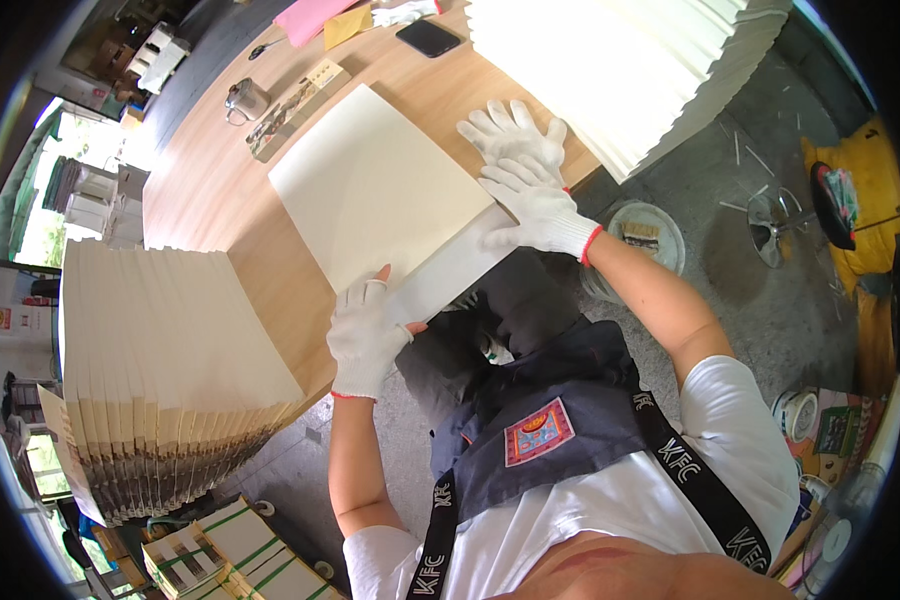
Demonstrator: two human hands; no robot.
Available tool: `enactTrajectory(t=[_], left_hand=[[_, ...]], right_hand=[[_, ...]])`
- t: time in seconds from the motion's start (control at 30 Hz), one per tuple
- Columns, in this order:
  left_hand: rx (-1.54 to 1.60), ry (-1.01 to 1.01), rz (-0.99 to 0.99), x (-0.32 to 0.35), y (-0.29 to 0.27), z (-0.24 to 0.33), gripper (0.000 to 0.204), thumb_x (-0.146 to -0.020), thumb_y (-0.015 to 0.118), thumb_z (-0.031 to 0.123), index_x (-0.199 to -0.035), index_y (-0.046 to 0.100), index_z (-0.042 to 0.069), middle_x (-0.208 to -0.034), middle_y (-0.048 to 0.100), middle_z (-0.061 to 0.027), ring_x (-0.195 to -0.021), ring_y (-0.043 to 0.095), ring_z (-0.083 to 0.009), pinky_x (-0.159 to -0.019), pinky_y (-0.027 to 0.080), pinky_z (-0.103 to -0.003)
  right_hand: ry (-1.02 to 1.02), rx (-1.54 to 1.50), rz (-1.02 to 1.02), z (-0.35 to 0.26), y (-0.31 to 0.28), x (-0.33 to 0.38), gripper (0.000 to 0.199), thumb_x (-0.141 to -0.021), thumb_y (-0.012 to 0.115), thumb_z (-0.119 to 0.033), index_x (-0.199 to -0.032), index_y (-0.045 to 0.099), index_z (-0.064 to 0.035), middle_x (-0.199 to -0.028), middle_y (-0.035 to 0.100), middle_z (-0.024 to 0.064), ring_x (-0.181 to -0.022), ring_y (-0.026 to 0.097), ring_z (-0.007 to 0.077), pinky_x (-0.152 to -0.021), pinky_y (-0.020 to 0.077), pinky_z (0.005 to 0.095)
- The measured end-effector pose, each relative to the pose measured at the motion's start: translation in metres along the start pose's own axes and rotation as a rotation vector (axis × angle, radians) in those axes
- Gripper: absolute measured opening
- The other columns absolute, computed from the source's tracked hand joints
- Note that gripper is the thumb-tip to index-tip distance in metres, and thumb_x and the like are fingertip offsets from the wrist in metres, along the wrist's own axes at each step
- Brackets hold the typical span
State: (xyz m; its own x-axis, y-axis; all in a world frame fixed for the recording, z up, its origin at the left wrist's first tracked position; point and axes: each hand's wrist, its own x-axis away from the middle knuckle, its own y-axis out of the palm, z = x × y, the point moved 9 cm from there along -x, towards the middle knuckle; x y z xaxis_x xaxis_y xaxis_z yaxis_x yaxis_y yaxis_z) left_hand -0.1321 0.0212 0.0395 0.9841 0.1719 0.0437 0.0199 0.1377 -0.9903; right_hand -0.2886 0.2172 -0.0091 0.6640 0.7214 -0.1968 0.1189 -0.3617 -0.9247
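Observation:
A thick cream-white rectangular block lies on the table at its near edge. Its smooth pale front side faces me; whether it is a stack of sheets or a box I cannot tell. My left hand, in a white glove with two bare fingertips, grips the block's near left corner. At the near right corner rests my right hand, gloved in white with a red cuff, its fingers stretched out and the thumb along the edge. Just beyond it, partly covered by it, a white glove lies on the table.
The wooden table carries tall piles of pale folded sheets at left and right. Farther back are a metal mug, a long narrow box and a phone. A bucket with a brush stands right.

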Motion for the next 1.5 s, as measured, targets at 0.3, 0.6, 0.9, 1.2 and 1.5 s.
enactTrajectory(t=[0.3, 0.6, 0.9, 1.2, 1.5], left_hand=[[-0.157, 0.116, 0.186, 0.007, -0.002, 0.016, 0.050, -0.078, 0.066, 0.013, -0.128, 0.060, 0.017, -0.129, 0.062, -0.0048, -0.101, 0.067, -0.0264, -0.086, 0.055, -0.038], [0.337, -0.012, 0.057, -0.034, 0.005, -0.052, 0.017, -0.086, 0.066, 0.020, -0.100, 0.075, 0.014, -0.100, 0.072, -0.0073, -0.083, 0.069, -0.0254, -0.074, 0.053, -0.035], [0.658, -0.251, -0.041, -0.048, 0.031, -0.085, 0.023, -0.080, 0.081, 0.016, -0.085, 0.068, -0.002, -0.078, 0.064, -0.0029, -0.069, 0.060, -0.0108, -0.064, 0.047, -0.027], [0.592, -0.199, -0.038, -0.049, 0.033, -0.087, 0.024, -0.079, 0.082, 0.018, -0.084, 0.068, -0.001, -0.076, 0.063, -0.0028, -0.067, 0.058, -0.0104, -0.062, 0.046, -0.027], [0.077, -0.010, -0.277, -0.077, 0.000, -0.045, 0.068, -0.073, 0.082, 0.029, -0.133, 0.051, 0.024, -0.133, 0.053, -0.0069, -0.103, 0.065, -0.0256, -0.082, 0.054, -0.039]], right_hand=[[-0.294, -0.016, -0.190, -0.041, -0.018, -0.052, 0.054, -0.096, 0.047, -0.053, -0.088, 0.071, -0.0058, -0.095, 0.069, 0.0149, -0.097, 0.064, 0.0330, -0.092, 0.0457, 0.0446], [0.143, 0.177, -0.745, -0.053, -0.039, -0.077, 0.048, -0.078, 0.065, -0.065, -0.094, 0.075, -0.0205, -0.136, 0.045, 0.0228, -0.129, 0.031, 0.0450, -0.099, 0.0229, 0.0627], [-0.004, -0.377, -0.454, -0.024, -0.005, -0.088, 0.037, -0.081, 0.074, -0.043, -0.084, 0.073, -0.0055, -0.078, 0.067, 0.0083, -0.079, 0.062, 0.0218, -0.072, 0.0472, 0.0349], [-0.084, -0.525, -0.271, -0.016, 0.006, -0.082, 0.023, -0.081, 0.075, -0.028, -0.085, 0.074, -0.0053, -0.081, 0.066, 0.0078, -0.079, 0.064, 0.0195, -0.072, 0.0490, 0.0310], [-0.101, -0.481, -0.227, -0.020, 0.006, -0.082, 0.028, -0.082, 0.075, -0.031, -0.085, 0.069, -0.0040, -0.084, 0.066, 0.0082, -0.081, 0.063, 0.0224, -0.074, 0.0486, 0.0327]])
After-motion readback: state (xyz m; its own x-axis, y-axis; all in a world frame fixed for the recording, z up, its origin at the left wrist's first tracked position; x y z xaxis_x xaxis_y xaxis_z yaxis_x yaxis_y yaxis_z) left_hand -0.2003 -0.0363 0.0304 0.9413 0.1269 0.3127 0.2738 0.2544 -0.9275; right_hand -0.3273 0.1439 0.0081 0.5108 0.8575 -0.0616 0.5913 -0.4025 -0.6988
